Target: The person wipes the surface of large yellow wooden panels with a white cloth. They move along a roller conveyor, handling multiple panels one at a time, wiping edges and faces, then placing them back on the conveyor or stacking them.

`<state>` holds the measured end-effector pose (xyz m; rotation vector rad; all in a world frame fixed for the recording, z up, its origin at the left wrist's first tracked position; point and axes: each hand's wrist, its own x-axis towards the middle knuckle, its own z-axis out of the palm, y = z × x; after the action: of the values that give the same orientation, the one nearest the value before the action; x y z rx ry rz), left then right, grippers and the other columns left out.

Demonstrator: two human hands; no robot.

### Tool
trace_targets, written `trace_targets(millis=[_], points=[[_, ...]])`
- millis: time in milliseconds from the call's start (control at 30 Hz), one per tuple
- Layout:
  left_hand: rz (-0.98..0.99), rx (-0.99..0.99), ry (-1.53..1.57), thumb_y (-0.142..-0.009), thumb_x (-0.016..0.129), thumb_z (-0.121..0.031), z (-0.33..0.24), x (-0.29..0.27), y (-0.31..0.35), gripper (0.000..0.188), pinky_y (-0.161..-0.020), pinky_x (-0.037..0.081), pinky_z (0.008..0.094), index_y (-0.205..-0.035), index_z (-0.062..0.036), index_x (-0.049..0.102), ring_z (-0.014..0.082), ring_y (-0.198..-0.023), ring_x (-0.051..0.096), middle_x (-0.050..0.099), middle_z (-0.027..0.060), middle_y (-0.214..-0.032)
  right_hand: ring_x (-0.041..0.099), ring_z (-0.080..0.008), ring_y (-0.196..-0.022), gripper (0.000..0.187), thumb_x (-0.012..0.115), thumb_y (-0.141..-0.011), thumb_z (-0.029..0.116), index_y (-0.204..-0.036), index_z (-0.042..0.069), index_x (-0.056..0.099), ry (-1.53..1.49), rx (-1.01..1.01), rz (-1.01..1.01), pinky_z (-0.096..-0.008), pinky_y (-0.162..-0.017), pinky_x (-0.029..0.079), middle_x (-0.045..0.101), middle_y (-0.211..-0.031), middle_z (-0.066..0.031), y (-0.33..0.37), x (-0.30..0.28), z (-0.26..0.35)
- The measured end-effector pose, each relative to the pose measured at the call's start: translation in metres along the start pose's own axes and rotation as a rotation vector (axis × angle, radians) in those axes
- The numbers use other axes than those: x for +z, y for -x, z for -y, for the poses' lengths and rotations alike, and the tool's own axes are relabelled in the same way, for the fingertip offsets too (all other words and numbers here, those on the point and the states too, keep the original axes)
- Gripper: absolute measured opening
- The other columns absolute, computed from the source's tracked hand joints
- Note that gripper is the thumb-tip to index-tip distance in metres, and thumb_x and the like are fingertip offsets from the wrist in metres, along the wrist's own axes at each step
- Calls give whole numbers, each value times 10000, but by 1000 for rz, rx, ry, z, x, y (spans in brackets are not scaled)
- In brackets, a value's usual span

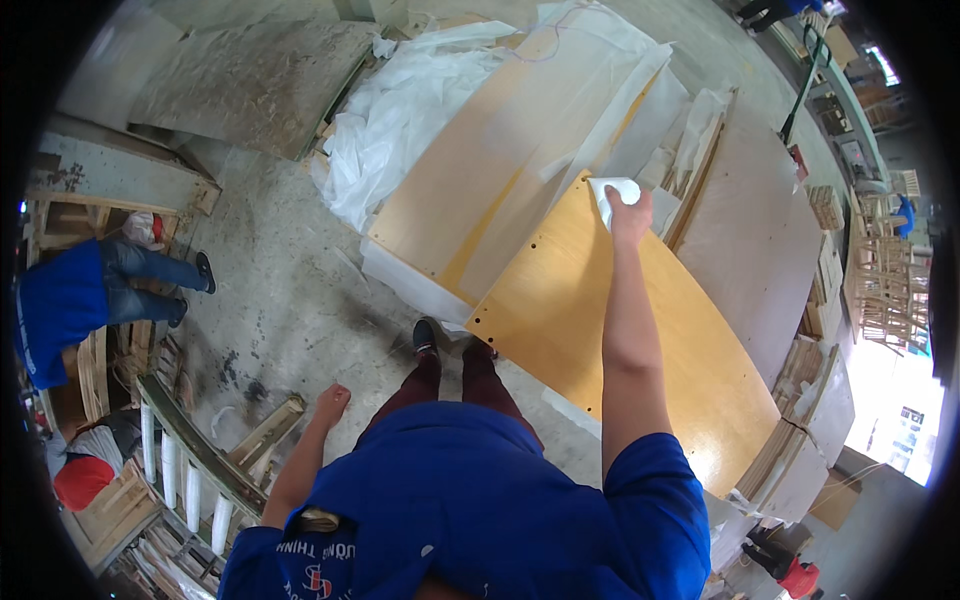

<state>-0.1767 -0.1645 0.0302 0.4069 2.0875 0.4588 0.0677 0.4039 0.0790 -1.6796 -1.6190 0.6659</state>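
Observation:
A glossy yellow-brown wooden panel (560, 290) with small dark holes along its edges lies on a stack in front of me, to the right. My right hand (630, 212) is over its far edge, the arm stretched out. Its fingers are closed on a white cloth (608, 194), which rests on the panel near a corner; its exact material is hard to tell. My left hand (333, 402) hangs low at my left side, its fingers curled into a fist with nothing seen in it.
Beside the panel lies another stack of boards (450, 180) under thin white sheeting. Crumpled white plastic (400, 120) sits at its left. More large boards (755, 230) lean at the right. A person in blue (70, 300) bends at far left; a wooden frame (200, 450) stands near my left arm.

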Motion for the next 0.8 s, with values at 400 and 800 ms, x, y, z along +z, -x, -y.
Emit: trace_targets(millis=[400, 800], points=[[3, 66, 29, -809, 581, -275, 6, 0, -9, 258, -641, 477, 318, -918, -42, 608, 188, -664, 614, 637, 95, -755, 533, -342, -981, 509, 742, -649, 297, -1024, 18, 540, 206, -154, -13, -424, -830, 440, 537, -1025, -156, -6, 8, 5], [25, 96, -8, -807, 593, -248, 14, -8, -15, 233, -601, 464, 292, -898, -33, 600, 156, -641, 600, 617, 72, -720, 551, -342, -937, 504, 729, -657, 306, -1037, 31, 545, 238, -172, 19, -426, -800, 455, 536, -1023, -156, 25, 3, 7]])
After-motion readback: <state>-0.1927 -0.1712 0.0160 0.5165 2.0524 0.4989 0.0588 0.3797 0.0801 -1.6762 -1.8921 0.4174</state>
